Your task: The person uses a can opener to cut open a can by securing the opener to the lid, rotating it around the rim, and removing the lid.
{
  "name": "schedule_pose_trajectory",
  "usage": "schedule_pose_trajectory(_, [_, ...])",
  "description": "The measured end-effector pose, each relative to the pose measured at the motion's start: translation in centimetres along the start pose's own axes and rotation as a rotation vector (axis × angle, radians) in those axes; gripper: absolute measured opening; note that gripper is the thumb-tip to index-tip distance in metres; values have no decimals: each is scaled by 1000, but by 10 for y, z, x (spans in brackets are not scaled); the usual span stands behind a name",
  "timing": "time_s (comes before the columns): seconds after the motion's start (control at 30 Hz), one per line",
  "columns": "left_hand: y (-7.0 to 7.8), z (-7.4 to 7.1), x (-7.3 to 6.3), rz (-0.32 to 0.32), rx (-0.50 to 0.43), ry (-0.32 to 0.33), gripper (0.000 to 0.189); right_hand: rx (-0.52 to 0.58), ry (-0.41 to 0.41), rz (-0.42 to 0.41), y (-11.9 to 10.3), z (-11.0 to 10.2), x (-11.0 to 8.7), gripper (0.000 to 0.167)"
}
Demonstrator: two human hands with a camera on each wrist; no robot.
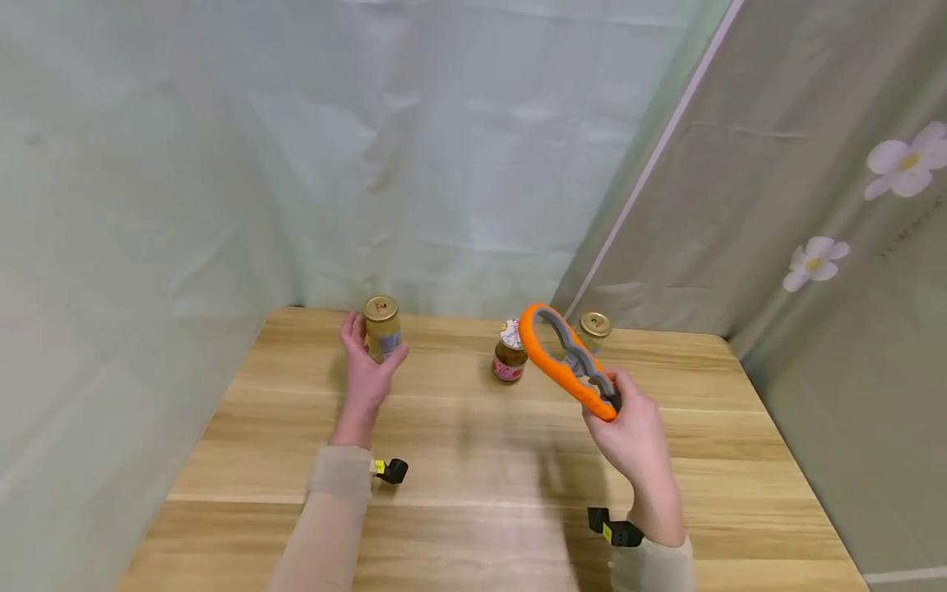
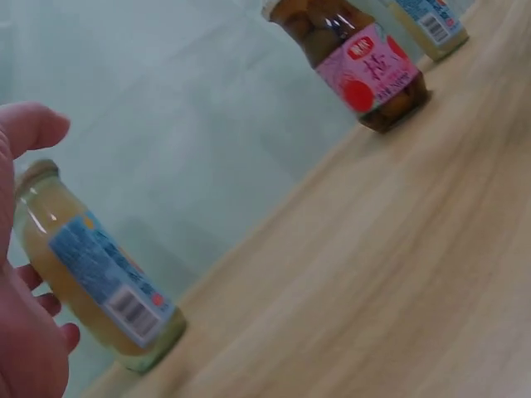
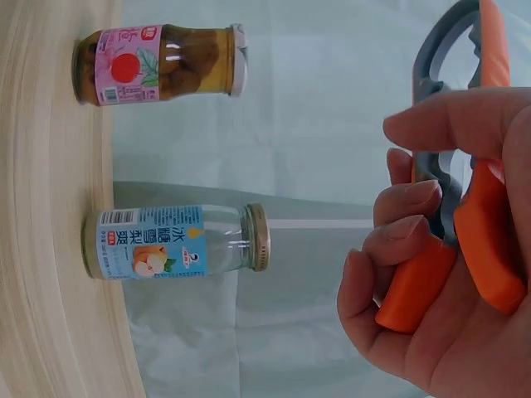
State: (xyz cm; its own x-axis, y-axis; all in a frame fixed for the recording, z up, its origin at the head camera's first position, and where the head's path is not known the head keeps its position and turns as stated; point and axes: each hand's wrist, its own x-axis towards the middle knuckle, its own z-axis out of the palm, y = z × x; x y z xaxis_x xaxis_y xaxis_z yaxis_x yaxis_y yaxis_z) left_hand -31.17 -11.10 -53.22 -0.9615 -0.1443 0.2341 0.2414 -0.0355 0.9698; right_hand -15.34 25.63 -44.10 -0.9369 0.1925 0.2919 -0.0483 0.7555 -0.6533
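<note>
My left hand is spread beside a glass jar with a gold lid, pale contents and a blue label. The left wrist view shows the thumb raised clear of this jar and the fingertips at its far side; whether they touch it I cannot tell. My right hand grips an orange jar opener by its handles, fingers curled round them. Its grey toothed inner edges point up and left, above the table. In the right wrist view, both orange handles lie against the palm.
At the middle back stands a brown-filled jar with a pink label and pale lid. Right of it, partly behind the opener, is a blue-labelled bottle with a gold lid. A curtain hangs behind the wooden table.
</note>
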Motion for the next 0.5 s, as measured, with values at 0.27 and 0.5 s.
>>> schedule_pose_trajectory(0.27, [-21,-4,10,-76,38,-5,115,16,-5,-21,-3,1,0,35])
schedule_pose_trajectory(0.5, [-28,-9,11,-133,109,-11,107,7,26,-73,-1,1,-2,37])
